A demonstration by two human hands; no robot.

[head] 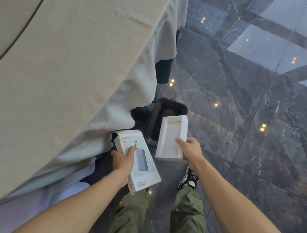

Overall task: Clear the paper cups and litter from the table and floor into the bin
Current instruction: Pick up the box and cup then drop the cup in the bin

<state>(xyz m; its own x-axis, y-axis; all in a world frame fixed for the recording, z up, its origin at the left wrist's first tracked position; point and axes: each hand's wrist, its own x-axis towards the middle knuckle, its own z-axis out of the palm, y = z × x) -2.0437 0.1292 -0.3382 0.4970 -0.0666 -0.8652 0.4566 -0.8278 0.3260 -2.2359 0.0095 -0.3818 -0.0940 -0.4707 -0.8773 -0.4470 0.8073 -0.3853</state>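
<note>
— Both hands full?
— Yes: left hand [123, 161] clamps the box [139, 163], right hand [191, 149] clamps the tray [171, 138] above the bin [170, 106] by the desk [70, 62].
— Centre the tray over it, then let go.

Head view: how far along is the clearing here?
Done: the visible tablecloth and floor show no cups or litter. In hand: the left hand holds a printed box, the right hand a white tray over the bin. Left: dropping both in.
</note>
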